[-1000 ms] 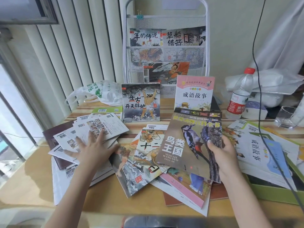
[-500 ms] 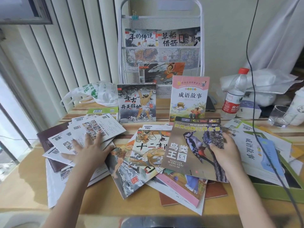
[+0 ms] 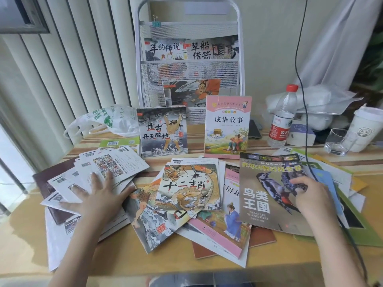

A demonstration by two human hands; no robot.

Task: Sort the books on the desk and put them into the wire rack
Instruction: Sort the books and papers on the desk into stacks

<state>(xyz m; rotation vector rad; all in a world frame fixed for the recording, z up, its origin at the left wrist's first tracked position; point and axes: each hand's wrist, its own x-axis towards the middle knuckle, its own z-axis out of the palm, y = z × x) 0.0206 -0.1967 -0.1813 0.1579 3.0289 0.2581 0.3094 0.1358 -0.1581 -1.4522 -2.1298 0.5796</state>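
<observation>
Bird book (image 3: 267, 195) under right hand (image 3: 308, 195), thumb pinching right edge.

The desk (image 3: 259, 143) is tan with brown and cream stripes. The wire rack (image 3: 240, 48) is white. The water bottle (image 3: 281, 119) has a red cap and label. The idiom storybook (image 3: 228, 127) is pink-bordered.

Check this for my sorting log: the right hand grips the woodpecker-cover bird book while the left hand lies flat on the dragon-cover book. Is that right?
One detail is wrong. In the head view the left hand lies flat on the fanned pile of white back covers, not on the dragon-cover book, which lies untouched beside it. The right hand does grip the woodpecker-cover bird book.
</observation>
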